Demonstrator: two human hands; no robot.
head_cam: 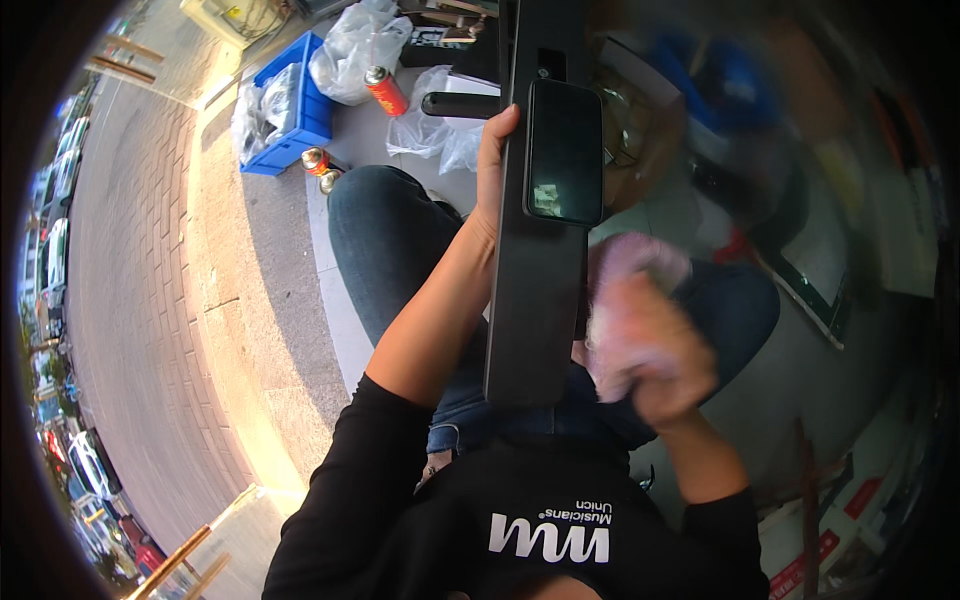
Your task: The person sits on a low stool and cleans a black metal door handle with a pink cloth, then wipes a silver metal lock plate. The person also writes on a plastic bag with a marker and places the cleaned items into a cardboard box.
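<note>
A long matte-black panel [534, 315], which looks like an electronic door lock, stands lengthwise over my lap. On its upper face is a glossy black rectangular plate [565, 154] that reflects light. A black lever handle [459, 106] juts out to the left. My left hand [492, 180] grips the panel's left edge just below the lever, thumb on the side and the other fingers hidden behind. To the right of the panel, my right hand [679, 364] holds a crumpled pinkish cloth [619, 322]. Both hand and cloth are motion-blurred; whether the cloth touches the panel I cannot tell.
A blue plastic crate [309, 112] with wrapped items sits at upper left, beside clear plastic bags [364, 49]. A red gas canister [387, 91] and another can [318, 159] stand nearby. My bent knee [382, 225] flanks the panel. Clutter at right is blurred.
</note>
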